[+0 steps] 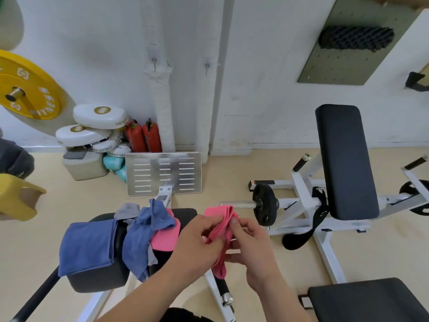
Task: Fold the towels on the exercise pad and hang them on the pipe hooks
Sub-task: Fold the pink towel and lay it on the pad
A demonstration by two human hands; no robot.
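A folded pink towel point(222, 225) is held in the air between both hands. My left hand point(196, 242) grips its left side and my right hand point(251, 246) pinches its right side; its lower end hangs down below them. On the black exercise pad point(97, 278) to the left lie a folded blue towel point(87, 246), a crumpled blue towel point(145, 231), another pink towel point(165, 238) and a grey cloth point(127, 210). Two small hooks point(154, 61) point(206, 66) stick out of the white pipes on the wall ahead; both are bare.
A metal footplate point(163, 173) stands in front of the pipes. White boxing pads point(99, 117) and two red extinguishers point(144, 137) sit at the wall's left. A bench machine with a black backrest point(346, 159) and a weight plate point(264, 204) stands to the right.
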